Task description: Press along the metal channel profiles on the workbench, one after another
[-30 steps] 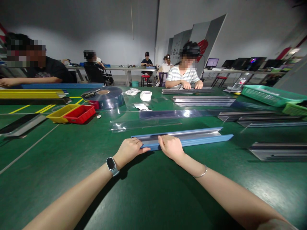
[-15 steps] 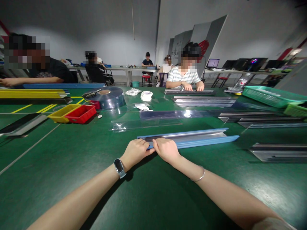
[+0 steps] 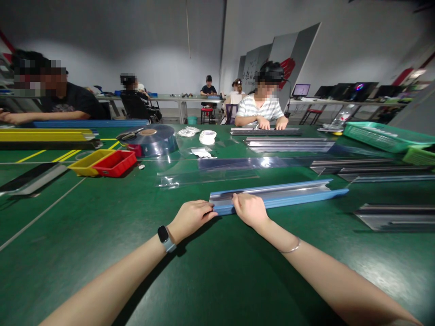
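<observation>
A long blue channel profile [image 3: 302,196] with a silvery inside lies on the green table, slightly slanted. My left hand [image 3: 192,218], with a smartwatch on its wrist, is closed at the profile's left end, thumb along the near edge. My right hand [image 3: 250,209], wearing a bangle, grips the near blue wall a little further right, its fingers curled over into the channel. Those fingertips are partly hidden. Just beyond the profile lies a clear plastic strip [image 3: 207,177].
Dark and silvery profiles [image 3: 387,170] lie at right, near a green basket [image 3: 380,136]. At left are a yellow bin [image 3: 84,164], a red bin [image 3: 117,164] and a roll of clear film [image 3: 158,140]. Across the table, a co-worker [image 3: 260,108] handles another profile.
The blue profile has shifted to the right. My right hand has moved right with it, while my left hand stays near its left end, so the hands are further apart.
</observation>
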The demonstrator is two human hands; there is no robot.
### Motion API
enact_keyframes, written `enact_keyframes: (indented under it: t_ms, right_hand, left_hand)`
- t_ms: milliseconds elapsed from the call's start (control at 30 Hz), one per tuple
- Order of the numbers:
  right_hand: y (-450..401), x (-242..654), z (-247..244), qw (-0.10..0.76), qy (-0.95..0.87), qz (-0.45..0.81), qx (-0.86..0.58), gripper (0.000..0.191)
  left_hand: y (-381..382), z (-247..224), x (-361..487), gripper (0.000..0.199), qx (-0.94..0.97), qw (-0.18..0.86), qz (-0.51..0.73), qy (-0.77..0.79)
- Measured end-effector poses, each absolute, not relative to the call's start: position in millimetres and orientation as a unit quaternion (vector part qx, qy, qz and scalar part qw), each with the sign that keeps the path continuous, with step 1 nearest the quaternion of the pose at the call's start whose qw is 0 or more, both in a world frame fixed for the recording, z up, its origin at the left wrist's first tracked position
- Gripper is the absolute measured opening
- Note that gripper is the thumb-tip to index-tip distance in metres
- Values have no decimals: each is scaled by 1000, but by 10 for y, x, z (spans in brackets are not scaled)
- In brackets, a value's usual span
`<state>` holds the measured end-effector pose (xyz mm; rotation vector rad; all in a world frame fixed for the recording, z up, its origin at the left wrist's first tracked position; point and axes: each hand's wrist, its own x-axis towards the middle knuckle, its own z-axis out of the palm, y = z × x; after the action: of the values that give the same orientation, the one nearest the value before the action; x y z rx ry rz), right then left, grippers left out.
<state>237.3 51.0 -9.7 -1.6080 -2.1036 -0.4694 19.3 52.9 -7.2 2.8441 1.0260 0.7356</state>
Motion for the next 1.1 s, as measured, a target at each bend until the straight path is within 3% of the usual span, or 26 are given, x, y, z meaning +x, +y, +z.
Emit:
enact_keyframes:
  t_ms: [333,800,1100]
  right_hand:
    - [445,2035,-49,225,-827,-113,-503,44]
    - [527,2211,-156,220,-767,-186,-573,42]
    - [500,2302,-124,175,-765,-201,-587,44]
  left_hand:
    - [541,-74,298,28,903,39,240,354]
    - [485,-59,280,18,907,32,250,339]
    - [483,-89,238,17,911,27,247,330]
